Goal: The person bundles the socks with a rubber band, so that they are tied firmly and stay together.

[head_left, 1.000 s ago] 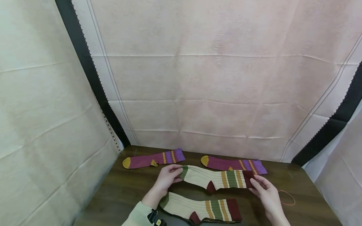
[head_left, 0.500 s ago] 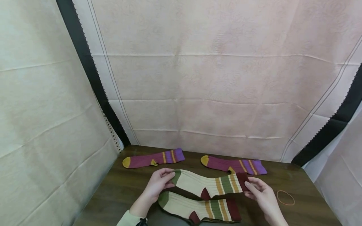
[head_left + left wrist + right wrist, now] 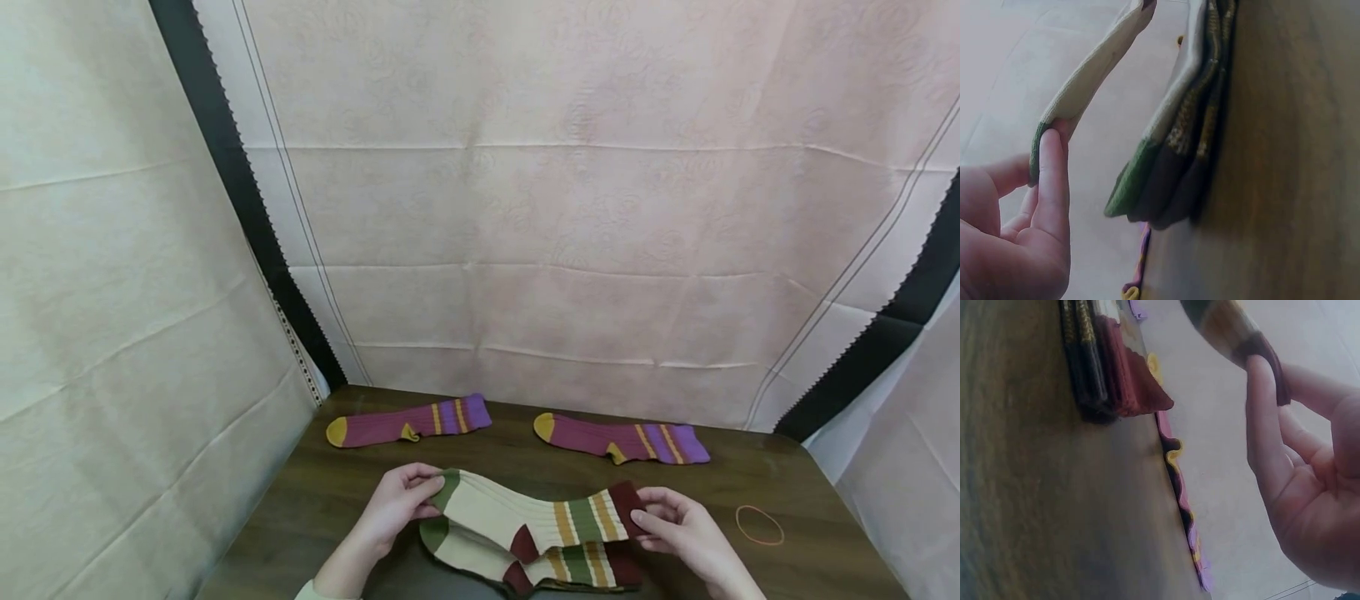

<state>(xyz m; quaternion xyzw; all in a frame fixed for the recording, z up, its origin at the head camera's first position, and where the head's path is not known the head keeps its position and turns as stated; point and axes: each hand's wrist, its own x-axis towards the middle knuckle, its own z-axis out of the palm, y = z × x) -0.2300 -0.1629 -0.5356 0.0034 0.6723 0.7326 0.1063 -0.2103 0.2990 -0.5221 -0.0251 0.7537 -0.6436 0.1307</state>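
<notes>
A cream ribbed sock (image 3: pixel 502 502) with green toe, maroon heel and cuff, and green and mustard stripes is stretched between both hands. My left hand (image 3: pixel 393 504) pinches its toe between thumb and fingers. At the other end, my right hand (image 3: pixel 682 533) pinches the maroon cuff. Below it on the table lies a matching cream sock (image 3: pixel 468 550), partly covered by the held one in the head view. Dark socks (image 3: pixel 1175 165) with gold patterning lie under that matching sock, as the left wrist view shows. A gap separates the held sock from this stack in both wrist views.
Two plum socks with yellow toes and purple cuffs lie along the back of the wooden table (image 3: pixel 315 500): one at left (image 3: pixel 382 427), one at right (image 3: pixel 592 435). A thin orange rubber band (image 3: pixel 760 543) lies at the right. Pale fabric walls (image 3: pixel 562 250) surround the table.
Both hands have brought the held cream sock toward the person and slightly left, from behind the stack to over it. The plum socks and rubber band stay put.
</notes>
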